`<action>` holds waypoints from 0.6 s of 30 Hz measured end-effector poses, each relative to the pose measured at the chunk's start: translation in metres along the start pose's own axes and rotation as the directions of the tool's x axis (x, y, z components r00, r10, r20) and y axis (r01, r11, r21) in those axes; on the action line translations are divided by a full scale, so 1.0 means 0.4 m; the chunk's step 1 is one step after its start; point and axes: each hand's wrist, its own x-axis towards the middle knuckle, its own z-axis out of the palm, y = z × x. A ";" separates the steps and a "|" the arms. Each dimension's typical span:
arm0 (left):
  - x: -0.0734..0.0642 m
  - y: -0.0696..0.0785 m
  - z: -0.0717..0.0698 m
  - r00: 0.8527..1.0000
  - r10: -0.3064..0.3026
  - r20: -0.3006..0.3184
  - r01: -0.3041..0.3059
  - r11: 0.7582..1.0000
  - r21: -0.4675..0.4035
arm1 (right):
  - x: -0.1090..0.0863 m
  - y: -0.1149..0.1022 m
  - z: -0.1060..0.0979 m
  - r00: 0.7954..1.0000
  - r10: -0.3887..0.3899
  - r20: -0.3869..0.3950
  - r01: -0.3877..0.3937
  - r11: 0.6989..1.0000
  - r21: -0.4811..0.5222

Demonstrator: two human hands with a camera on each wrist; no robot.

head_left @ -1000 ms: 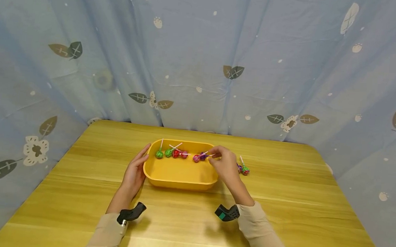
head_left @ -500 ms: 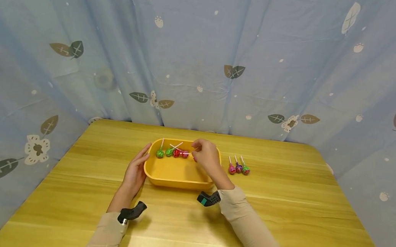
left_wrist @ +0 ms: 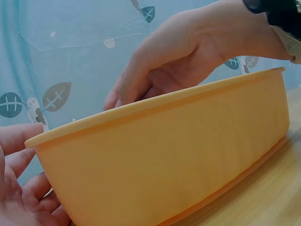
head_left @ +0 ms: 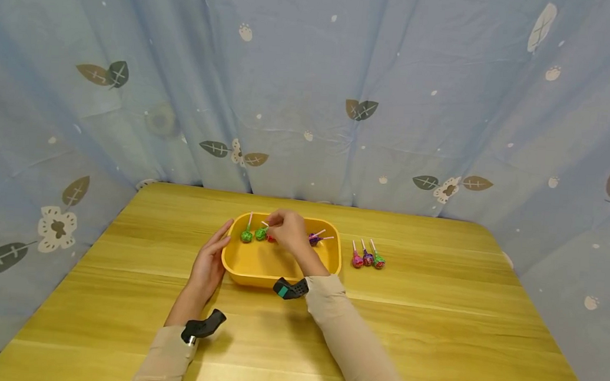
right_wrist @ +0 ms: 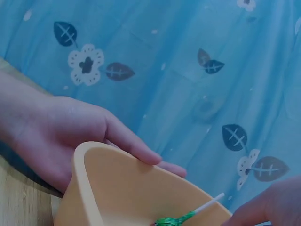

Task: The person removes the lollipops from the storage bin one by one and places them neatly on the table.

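A yellow plastic basin (head_left: 281, 282) stands on the table with several wrapped lollipops in it. My left hand (head_left: 208, 264) lies against its left end, fingers spread along the outer wall and thumb side near the rim. Inside the basin, my right hand (head_left: 288, 232) reaches down, fingers bent, above a red lollipop (head_left: 271, 239); its fingertips are hidden, so a grip cannot be made out. Left of that hand lie two green lollipops, one (head_left: 246, 236) with its stick leaning on the back wall (right_wrist: 207, 202). A purple lollipop (head_left: 313, 240) lies to its right.
On the table right of the basin, three lollipops lie side by side: pink (head_left: 357, 261), purple (head_left: 367, 258) and green (head_left: 378, 262), sticks pointing away. A blue patterned curtain (head_left: 311, 96) hangs around the wooden table (head_left: 432, 341).
My right hand has moved left across the basin, from its right end to the red lollipop. The purple lollipop and the pink one on the table came into sight. My left hand stays put.
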 end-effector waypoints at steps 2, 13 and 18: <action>0.000 0.000 0.001 1.000 -0.002 -0.002 0.002 1.000 0.000 | 0.007 -0.002 0.009 0.999 0.012 0.031 -0.012 1.000 0.017; -0.003 0.003 0.000 1.000 0.001 0.018 -0.001 1.000 -0.001 | 0.038 -0.018 0.047 0.991 0.041 0.125 -0.045 0.999 0.028; -0.003 0.001 -0.002 1.000 0.000 0.028 0.000 1.000 -0.005 | 0.042 -0.021 0.069 0.988 0.073 0.133 -0.077 0.997 0.029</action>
